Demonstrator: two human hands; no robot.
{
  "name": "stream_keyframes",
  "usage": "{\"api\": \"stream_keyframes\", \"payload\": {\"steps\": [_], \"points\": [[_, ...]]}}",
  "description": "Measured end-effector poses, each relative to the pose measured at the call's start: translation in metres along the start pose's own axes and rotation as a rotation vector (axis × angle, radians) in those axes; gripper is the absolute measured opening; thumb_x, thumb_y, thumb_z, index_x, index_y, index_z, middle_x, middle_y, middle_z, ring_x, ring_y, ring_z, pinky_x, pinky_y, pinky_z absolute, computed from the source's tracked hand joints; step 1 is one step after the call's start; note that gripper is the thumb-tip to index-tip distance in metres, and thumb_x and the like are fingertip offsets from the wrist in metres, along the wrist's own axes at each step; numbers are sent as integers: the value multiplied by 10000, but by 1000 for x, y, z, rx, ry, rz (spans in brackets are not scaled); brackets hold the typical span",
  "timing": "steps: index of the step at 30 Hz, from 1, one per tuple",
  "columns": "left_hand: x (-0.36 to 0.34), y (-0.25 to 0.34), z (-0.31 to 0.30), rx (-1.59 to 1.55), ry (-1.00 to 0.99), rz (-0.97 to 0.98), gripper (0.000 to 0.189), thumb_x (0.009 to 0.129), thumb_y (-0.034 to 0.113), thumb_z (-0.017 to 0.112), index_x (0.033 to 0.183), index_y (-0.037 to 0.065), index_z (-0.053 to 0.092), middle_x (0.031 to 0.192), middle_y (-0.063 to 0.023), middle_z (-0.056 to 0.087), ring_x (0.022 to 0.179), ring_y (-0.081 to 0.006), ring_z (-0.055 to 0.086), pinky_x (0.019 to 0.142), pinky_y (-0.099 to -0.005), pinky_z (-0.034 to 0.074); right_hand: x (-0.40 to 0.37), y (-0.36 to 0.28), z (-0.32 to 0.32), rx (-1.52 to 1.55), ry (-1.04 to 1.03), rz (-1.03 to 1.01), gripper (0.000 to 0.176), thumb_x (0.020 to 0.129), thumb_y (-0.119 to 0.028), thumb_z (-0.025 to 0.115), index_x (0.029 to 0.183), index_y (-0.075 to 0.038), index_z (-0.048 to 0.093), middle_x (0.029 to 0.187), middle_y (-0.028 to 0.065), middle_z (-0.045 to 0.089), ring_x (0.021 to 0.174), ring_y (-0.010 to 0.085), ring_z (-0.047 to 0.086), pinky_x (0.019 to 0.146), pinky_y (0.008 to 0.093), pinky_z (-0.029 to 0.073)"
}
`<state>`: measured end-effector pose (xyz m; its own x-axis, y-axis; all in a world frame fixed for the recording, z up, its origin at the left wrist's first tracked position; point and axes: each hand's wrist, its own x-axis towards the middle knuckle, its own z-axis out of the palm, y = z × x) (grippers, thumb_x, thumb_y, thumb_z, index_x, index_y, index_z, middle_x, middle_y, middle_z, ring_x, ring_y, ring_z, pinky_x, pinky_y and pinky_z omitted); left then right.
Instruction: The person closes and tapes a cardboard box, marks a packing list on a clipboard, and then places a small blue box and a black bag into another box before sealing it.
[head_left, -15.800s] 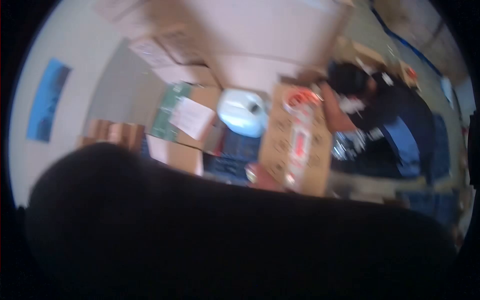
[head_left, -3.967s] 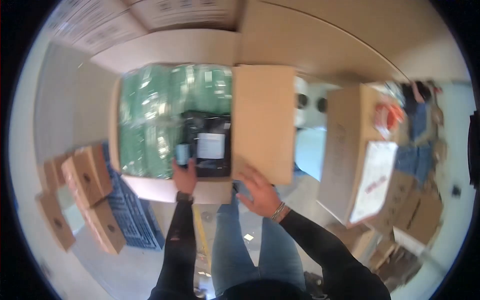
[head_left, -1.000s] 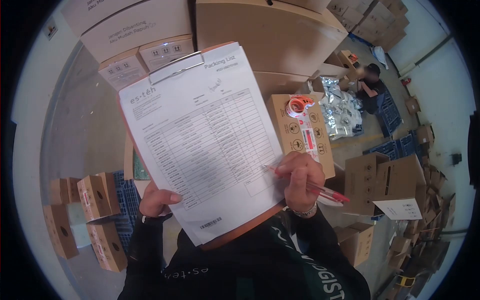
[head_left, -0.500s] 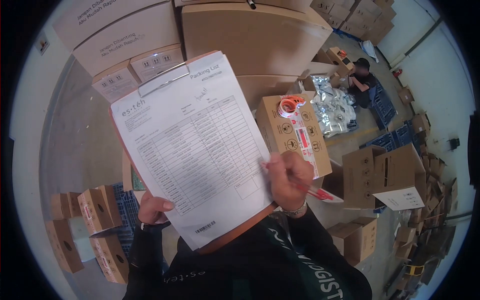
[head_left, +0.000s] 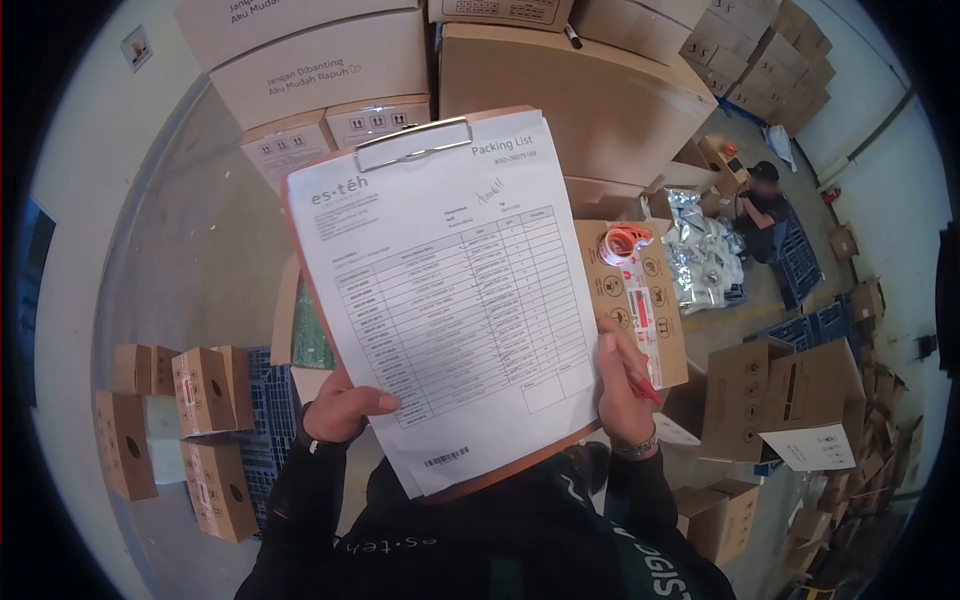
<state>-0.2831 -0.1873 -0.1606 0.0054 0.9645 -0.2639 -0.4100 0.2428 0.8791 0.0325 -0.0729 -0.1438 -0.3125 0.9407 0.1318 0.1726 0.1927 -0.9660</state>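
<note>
A clipboard (head_left: 520, 479) with a silver clip at its top lies before my chest, slightly tilted. Clamped on it are white sheets, the top one a printed packing list (head_left: 450, 310) with a table, a barcode and a handwritten note. My left hand (head_left: 345, 407) grips the lower left edge, its thumb on the paper. At the lower right edge is my right hand (head_left: 622, 395), closed around a red pen (head_left: 645, 388) and against the board's side. The fingers behind the board are hidden.
Stacked cartons (head_left: 330, 75) stand ahead. An orange tape dispenser (head_left: 625, 243) sits on a sealed carton (head_left: 668, 340) to the right. Silver packets (head_left: 700, 250) lie beyond, near a seated person (head_left: 765, 215). Open boxes (head_left: 745, 400) stand right; cartons (head_left: 220, 490) and a blue pallet (head_left: 270, 410) left.
My right hand has moved from over the sheet's table to the board's right edge, the pen still in it. In view, the clipboard has shifted right and sits less tilted.
</note>
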Motion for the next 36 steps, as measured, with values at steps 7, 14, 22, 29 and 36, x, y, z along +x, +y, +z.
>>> {"api": "stream_keyframes", "payload": {"steps": [7, 14, 22, 29, 36], "points": [[0, 25, 25, 492, 246, 641, 871, 815, 412, 776, 1523, 43, 427, 1551, -193, 447, 1474, -341, 362, 1199, -470, 316, -10, 7, 6, 57, 2, 42, 436, 1102, -284, 442, 1304, 76, 584, 1163, 132, 686, 1093, 165, 606, 983, 313, 451], [-41, 43, 38, 1783, -277, 636, 682, 854, 628, 718, 1451, 338, 557, 1594, 25, 441, 1546, -284, 252, 1253, -602, 91, -13, 4, 11, 23, -40, 38, 456, 1102, -301, 432, 1304, 80, 582, 1168, 136, 687, 1101, 171, 609, 983, 316, 453], [-15, 88, 39, 1310, -364, 657, 318, 958, 272, 713, 1267, 203, 684, 1298, -27, 681, 1173, -239, 646, 1026, -435, 481, -9, 35, 2, 314, -158, 24, 527, 1079, -378, 468, 1357, 67, 530, 1223, 151, 666, 1184, 209, 604, 1045, 336, 449], [91, 198, -13, 393, 331, 1257, 534, 1002, 289, 696, 1381, -17, 477, 1144, -62, 659, 972, -96, 606, 826, -235, 514, -19, 8, 19, 261, -202, 100, 499, 962, -174, 704, 1368, 57, 527, 1258, 139, 664, 1184, 191, 615, 1032, 347, 470], [154, 185, -114, 1496, 571, 829, 1274, 717, 561, 885, 1570, -24, 140, 1380, -276, 569, 1296, -386, 566, 1094, -425, 451, -26, 0, 17, 281, -186, 82, 497, 956, -162, 712, 1365, 52, 528, 1248, 139, 670, 1160, 191, 625, 999, 346, 490]]}}
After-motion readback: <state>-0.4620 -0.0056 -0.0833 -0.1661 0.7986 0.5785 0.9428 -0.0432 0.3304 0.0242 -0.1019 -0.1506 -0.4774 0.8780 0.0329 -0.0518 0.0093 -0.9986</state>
